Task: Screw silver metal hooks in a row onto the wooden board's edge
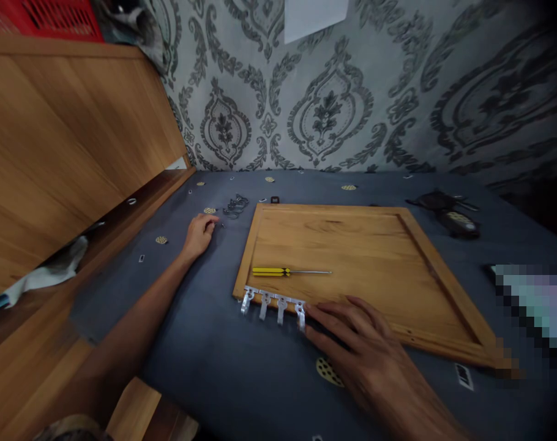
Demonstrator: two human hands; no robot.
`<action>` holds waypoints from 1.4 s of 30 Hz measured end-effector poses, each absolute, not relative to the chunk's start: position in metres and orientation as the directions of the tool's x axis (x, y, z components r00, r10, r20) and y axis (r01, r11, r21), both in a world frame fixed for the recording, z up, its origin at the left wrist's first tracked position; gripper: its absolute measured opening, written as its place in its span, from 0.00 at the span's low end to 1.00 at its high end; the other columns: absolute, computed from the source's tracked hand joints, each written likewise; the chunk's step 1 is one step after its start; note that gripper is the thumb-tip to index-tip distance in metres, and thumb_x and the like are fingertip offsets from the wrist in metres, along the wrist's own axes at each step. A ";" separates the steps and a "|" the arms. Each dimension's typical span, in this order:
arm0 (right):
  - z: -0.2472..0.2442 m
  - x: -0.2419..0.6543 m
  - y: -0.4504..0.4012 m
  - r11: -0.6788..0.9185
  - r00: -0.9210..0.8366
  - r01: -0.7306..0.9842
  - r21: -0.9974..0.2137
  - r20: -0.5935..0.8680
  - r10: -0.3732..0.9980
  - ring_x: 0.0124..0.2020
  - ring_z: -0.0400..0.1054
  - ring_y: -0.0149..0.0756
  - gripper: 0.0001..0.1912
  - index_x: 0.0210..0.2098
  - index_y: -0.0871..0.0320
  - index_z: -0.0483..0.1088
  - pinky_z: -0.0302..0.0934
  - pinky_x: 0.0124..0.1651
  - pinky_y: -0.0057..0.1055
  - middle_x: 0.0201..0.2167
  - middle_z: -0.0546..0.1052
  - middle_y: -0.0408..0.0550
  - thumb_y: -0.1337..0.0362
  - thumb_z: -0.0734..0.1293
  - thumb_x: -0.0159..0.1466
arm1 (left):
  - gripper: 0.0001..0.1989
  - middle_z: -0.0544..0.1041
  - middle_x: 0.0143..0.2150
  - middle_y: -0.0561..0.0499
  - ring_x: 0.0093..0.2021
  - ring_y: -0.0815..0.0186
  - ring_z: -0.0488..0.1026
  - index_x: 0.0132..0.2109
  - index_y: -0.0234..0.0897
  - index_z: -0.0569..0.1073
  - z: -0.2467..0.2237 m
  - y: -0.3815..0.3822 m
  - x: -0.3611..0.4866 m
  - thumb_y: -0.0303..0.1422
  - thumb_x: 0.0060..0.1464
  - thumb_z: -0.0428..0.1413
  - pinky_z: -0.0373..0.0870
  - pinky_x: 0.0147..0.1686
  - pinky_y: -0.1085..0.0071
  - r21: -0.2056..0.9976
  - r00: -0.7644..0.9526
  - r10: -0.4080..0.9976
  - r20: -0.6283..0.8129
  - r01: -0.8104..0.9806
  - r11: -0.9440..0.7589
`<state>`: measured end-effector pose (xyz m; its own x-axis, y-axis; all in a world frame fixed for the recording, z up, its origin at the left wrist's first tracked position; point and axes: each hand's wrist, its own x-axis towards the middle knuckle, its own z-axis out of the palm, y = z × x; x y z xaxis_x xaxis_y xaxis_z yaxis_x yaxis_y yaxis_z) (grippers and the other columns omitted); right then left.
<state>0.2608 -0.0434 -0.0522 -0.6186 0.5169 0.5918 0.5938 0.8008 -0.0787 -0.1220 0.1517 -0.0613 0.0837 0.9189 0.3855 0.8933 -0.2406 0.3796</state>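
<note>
My left hand rests on the dark cloth with its fingers closed in a pinch. Anything between its fingertips is too small to make out. Just beyond it lies a small heap of dark metal pieces. My right hand has its thumb and index finger against the right end of a silvery hook rail, its other fingers stretched over the wooden panel. The rail, with several hooks hanging down, lies along the near edge of the framed wooden panel. A yellow-handled screwdriver lies on the panel, its shaft pointing right.
A wooden cabinet stands on the left, with a red basket on top. Dark items lie at the right beyond the panel. A patterned wall closes off the back. The dark patterned cloth lies beneath the panel.
</note>
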 end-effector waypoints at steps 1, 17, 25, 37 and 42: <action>-0.051 0.262 -0.043 0.800 -0.618 0.594 -0.086 0.589 0.522 0.52 0.71 0.40 0.20 0.49 0.50 0.77 0.56 0.62 0.46 0.51 0.82 0.42 0.76 0.62 0.66 | 0.19 0.74 0.57 0.42 0.54 0.59 0.75 0.58 0.35 0.72 -0.061 0.151 -0.120 0.41 0.66 0.57 0.77 0.53 0.55 0.366 0.087 0.918 0.386 0.899 -0.239; -0.057 0.257 -0.047 0.769 -0.567 0.628 -0.123 0.604 0.560 0.53 0.70 0.43 0.21 0.46 0.51 0.78 0.59 0.63 0.53 0.51 0.82 0.46 0.77 0.60 0.64 | 0.19 0.74 0.57 0.42 0.54 0.59 0.75 0.58 0.35 0.72 -0.051 0.141 -0.109 0.41 0.66 0.57 0.77 0.53 0.55 0.235 0.147 0.916 0.375 0.940 -0.247; -0.049 0.261 -0.044 0.803 -0.612 0.588 -0.094 0.598 0.518 0.53 0.70 0.41 0.20 0.51 0.51 0.77 0.59 0.62 0.49 0.51 0.82 0.44 0.76 0.63 0.65 | 0.19 0.74 0.57 0.42 0.54 0.58 0.75 0.58 0.35 0.72 -0.043 0.133 -0.099 0.41 0.65 0.57 0.77 0.54 0.54 0.243 0.151 0.889 0.432 0.930 -0.276; -0.036 0.259 -0.051 0.769 -0.623 0.619 -0.159 0.496 0.605 0.55 0.69 0.44 0.19 0.49 0.54 0.78 0.59 0.63 0.54 0.53 0.81 0.50 0.76 0.62 0.65 | 0.11 0.77 0.43 0.50 0.46 0.63 0.74 0.41 0.38 0.74 0.032 0.063 -0.010 0.39 0.66 0.52 0.70 0.51 0.65 0.400 0.573 0.765 0.295 0.653 -0.643; -0.033 0.258 -0.052 0.757 -0.625 0.636 -0.149 0.477 0.619 0.54 0.69 0.44 0.18 0.49 0.53 0.78 0.60 0.62 0.53 0.54 0.81 0.48 0.76 0.62 0.67 | 0.09 0.75 0.42 0.51 0.48 0.63 0.71 0.39 0.39 0.72 0.045 0.037 0.031 0.35 0.67 0.50 0.69 0.50 0.66 0.452 0.809 0.588 0.031 0.513 -0.730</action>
